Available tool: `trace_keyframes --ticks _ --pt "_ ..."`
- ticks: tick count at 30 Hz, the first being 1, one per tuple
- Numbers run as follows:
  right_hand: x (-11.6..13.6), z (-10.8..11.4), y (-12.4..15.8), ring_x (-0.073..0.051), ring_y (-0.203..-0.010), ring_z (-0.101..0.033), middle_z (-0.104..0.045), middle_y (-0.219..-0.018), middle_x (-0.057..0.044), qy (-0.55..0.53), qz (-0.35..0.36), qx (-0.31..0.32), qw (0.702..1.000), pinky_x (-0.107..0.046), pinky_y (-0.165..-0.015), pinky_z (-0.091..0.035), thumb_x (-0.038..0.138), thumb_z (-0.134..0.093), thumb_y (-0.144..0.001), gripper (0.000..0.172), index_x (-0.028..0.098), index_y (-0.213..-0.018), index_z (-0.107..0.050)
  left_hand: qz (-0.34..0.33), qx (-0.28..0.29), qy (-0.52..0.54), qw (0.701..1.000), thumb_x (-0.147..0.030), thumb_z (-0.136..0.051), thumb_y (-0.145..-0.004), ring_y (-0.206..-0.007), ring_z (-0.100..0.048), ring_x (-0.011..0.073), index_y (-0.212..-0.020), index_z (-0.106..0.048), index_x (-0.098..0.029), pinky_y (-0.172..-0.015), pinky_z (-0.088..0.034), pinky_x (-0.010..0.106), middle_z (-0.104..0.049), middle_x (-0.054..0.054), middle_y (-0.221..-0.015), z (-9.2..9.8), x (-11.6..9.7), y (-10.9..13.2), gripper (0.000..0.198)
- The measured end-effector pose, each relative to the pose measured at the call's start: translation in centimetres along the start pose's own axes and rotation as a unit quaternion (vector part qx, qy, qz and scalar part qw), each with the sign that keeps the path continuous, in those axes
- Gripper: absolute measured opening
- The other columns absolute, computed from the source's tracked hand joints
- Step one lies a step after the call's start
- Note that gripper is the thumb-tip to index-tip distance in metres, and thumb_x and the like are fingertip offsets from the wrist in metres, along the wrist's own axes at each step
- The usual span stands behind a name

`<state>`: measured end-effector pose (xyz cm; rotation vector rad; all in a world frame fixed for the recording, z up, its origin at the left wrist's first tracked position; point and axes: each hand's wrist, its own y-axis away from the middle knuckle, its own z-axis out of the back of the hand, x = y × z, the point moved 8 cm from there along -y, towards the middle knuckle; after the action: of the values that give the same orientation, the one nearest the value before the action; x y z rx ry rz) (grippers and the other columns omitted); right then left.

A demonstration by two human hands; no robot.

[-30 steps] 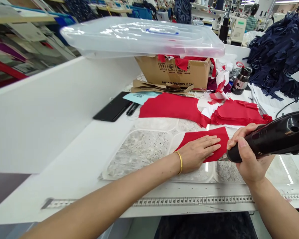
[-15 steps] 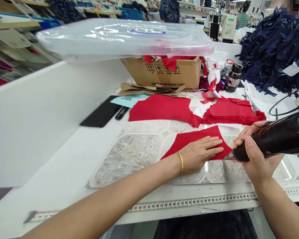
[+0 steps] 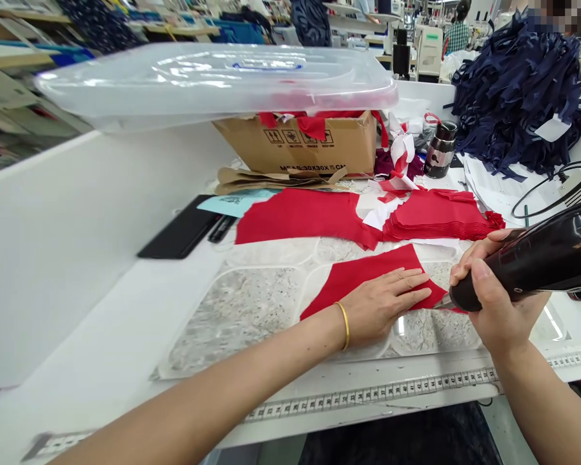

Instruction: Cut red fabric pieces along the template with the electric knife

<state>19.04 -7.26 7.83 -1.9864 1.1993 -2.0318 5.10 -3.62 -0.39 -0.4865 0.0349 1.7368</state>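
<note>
My left hand (image 3: 382, 307) lies flat on a piece of red cloth (image 3: 358, 281), pressing it down, with a gold bangle (image 3: 343, 326) on the wrist. My right hand (image 3: 494, 297) grips a black handheld electric cutter (image 3: 527, 261). Its small metal blade (image 3: 443, 303) touches the cloth's lower right edge. Under the cloth is a translucent plastic template (image 3: 237, 316) on a speckled grey sheet. Beyond it lie a red cloth panel (image 3: 300, 216) and a stack of red cloth pieces (image 3: 436, 216).
A clear plastic lid (image 3: 213, 84) rests above a cardboard box (image 3: 295, 145). A heap of navy cloth strips (image 3: 518, 97) rises at the right. A black tablet (image 3: 179, 229) lies left, and a tape measure (image 3: 368, 394) runs along the table edge. A person (image 3: 458, 35) sits far back.
The view has swung right, so everything on the table sits further left. My hands stay on the cloth and cutter, with the blade at the same edge.
</note>
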Motion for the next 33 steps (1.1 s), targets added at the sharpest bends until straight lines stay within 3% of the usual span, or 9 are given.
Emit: trace_keyframes --ticks 7,15,21,27,33 --pt "-0.1 0.9 -0.4 -0.013 -0.059 -0.057 -0.058 -0.074 0.005 -0.034 -0.006 -0.015 0.999 -0.029 -0.056 -0.051 0.019 -0.07 -0.08 0.027 0.025 -0.104 -0.056 -0.001 0.01 0.002 1.0 -0.001 -0.046 -0.086 -0.146 -0.041 0.0233 -0.142 -0.051 -0.02 -0.121 -0.037 0.047 -0.05 0.01 -0.153 -0.6 -0.4 -1.0 0.059" --pt "0.1 0.7 -0.3 -0.014 -0.061 -0.058 -0.06 -0.074 0.005 -0.024 0.016 0.013 0.999 -0.03 -0.059 -0.051 0.017 -0.066 -0.083 0.028 0.025 -0.106 -0.053 -0.003 0.022 -0.006 1.0 0.001 -0.045 -0.084 -0.147 -0.04 0.0234 -0.144 -0.049 -0.018 -0.121 -0.038 0.046 -0.048 0.011 -0.155 -0.9 -0.2 -1.3 0.063" --pt "0.2 0.2 -0.4 -0.013 -0.056 -0.053 -0.054 -0.067 0.006 -0.013 0.02 0.039 0.999 -0.029 -0.054 -0.048 0.014 -0.062 -0.086 0.016 0.024 -0.092 -0.051 0.0 0.016 0.005 1.0 0.001 -0.044 -0.087 -0.147 -0.04 0.0227 -0.145 -0.049 -0.019 -0.121 -0.038 0.045 -0.049 0.01 -0.154 -0.8 0.0 -1.3 0.061" --pt "0.3 0.2 -0.3 -0.013 -0.057 -0.055 -0.054 -0.067 0.006 -0.004 0.015 0.027 1.0 -0.031 -0.057 -0.05 0.016 -0.062 -0.085 0.019 0.024 -0.098 -0.05 -0.01 0.007 0.006 1.0 0.002 -0.043 -0.086 -0.146 -0.041 0.0239 -0.146 -0.047 -0.018 -0.121 -0.038 0.047 -0.05 0.013 -0.153 -0.6 -0.3 -1.4 0.063" --pt "0.8 2.2 -0.6 -0.014 -0.058 -0.057 -0.059 -0.072 0.005 0.003 0.013 -0.017 1.0 -0.031 -0.058 -0.053 0.02 -0.067 -0.081 0.027 0.025 -0.103 -0.052 -0.038 0.021 0.004 0.999 0.002 -0.046 -0.082 -0.149 -0.037 0.0245 -0.144 -0.049 -0.015 -0.122 -0.035 0.046 -0.047 0.015 -0.154 -1.0 -1.3 -2.3 0.065"
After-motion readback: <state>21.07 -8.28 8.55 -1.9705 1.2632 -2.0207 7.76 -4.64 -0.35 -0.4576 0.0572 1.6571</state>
